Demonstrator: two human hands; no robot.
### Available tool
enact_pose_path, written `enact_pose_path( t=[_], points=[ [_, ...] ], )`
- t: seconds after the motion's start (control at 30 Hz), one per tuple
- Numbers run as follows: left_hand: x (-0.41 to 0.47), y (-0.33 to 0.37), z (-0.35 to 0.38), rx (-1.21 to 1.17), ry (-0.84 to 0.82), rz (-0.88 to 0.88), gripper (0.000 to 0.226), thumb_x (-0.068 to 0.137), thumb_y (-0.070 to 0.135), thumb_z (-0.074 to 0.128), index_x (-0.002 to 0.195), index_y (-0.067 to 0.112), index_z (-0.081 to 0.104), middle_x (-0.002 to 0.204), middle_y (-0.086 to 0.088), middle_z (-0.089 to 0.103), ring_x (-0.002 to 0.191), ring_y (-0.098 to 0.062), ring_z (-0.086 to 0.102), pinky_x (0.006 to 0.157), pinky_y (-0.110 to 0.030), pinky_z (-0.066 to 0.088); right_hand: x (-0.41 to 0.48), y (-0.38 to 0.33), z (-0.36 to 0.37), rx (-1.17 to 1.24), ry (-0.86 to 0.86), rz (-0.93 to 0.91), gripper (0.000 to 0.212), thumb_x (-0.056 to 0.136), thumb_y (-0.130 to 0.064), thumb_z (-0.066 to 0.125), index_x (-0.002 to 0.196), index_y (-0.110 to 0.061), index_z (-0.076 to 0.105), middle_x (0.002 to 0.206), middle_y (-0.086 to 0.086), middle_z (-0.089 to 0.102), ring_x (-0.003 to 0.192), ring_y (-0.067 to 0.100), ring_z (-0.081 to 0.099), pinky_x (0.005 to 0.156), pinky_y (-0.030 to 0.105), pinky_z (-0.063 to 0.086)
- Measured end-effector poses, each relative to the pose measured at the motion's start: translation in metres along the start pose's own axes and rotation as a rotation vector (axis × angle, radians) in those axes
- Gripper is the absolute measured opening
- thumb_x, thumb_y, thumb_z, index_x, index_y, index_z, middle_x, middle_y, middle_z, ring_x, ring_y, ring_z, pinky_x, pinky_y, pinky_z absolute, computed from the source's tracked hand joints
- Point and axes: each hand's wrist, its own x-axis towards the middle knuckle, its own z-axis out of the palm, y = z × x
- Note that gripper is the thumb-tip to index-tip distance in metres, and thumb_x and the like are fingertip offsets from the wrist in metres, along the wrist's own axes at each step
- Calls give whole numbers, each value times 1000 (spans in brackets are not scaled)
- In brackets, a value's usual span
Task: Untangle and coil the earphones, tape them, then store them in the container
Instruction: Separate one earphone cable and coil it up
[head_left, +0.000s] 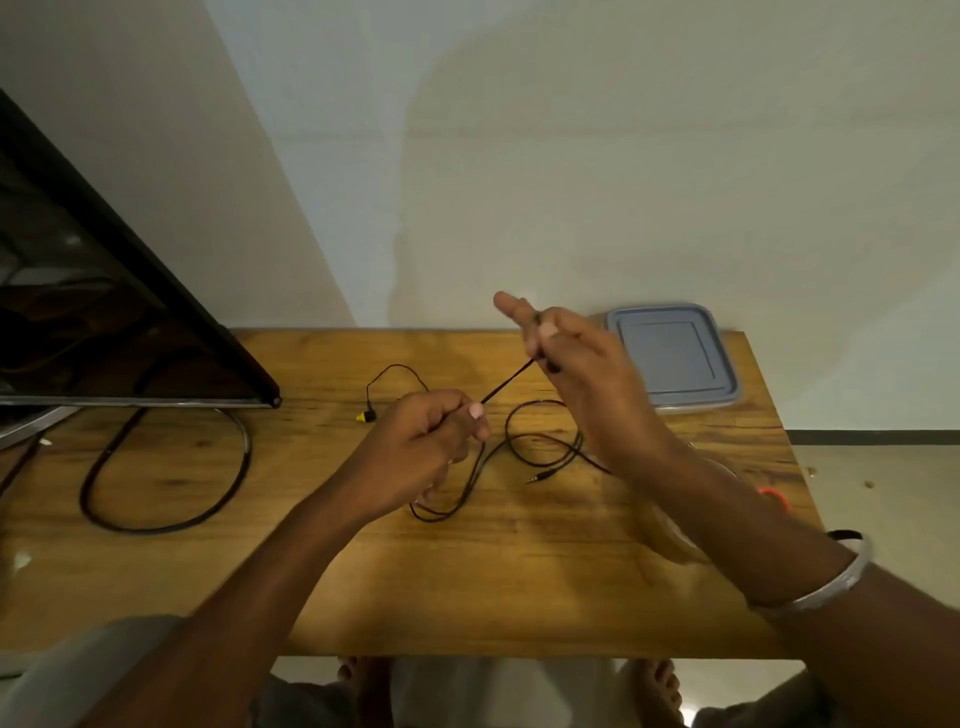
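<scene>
Both hands are held above the wooden table (467, 587). The left hand (431, 447) pinches the earphones (506, 383) cable between thumb and curled fingers. The right hand (582, 374) pinches the same cable higher up, with 1 finger extended. 1 taut stretch runs between the 2 hands. The remaining cable lies in loose loops on the table, yellow earbud (365, 416) at left. The lidded grey container (675, 358) sits at the far right corner, apart from the cable.
</scene>
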Motion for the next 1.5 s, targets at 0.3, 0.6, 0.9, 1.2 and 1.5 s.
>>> enact_pose_path(
  t=[0.3,0.6,0.9,1.2,1.5],
  points=[
    [-4,10,-1,-74,-13,107,31,100,29,48,77,12,60,56,-6,36,42,-15,32,43,-23,33,-8,29,11,-764,-118,-254,16,104,-21,46,93,-20,58,84,-16,62,96,-2,61,117,59,27],
    [-2,5,-11,62,103,224,27,96,34,58,76,21,68,54,-14,41,48,-18,35,46,-29,30,-9,30,8,-1085,-223,-234,19,103,-26,42,93,-23,58,87,-15,54,88,4,45,115,63,22],
    [3,7,-17,48,201,259,18,93,28,58,85,13,65,69,4,58,56,-4,48,52,-20,41,-8,4,18,152,-216,452,24,96,-20,38,77,-14,52,67,0,55,79,25,66,88,46,47],
    [3,3,-7,-122,98,132,21,104,17,43,111,13,62,64,11,54,48,-5,38,45,-26,24,-4,-7,10,905,-146,475,23,97,-20,32,80,-18,48,73,0,55,85,25,65,105,74,35],
    [2,-4,-6,41,-28,98,27,105,15,45,102,16,71,67,2,57,49,-6,39,49,-16,33,2,-13,0,916,82,280,27,100,-20,34,80,-19,53,90,1,69,118,31,66,111,68,32]
  ],
)
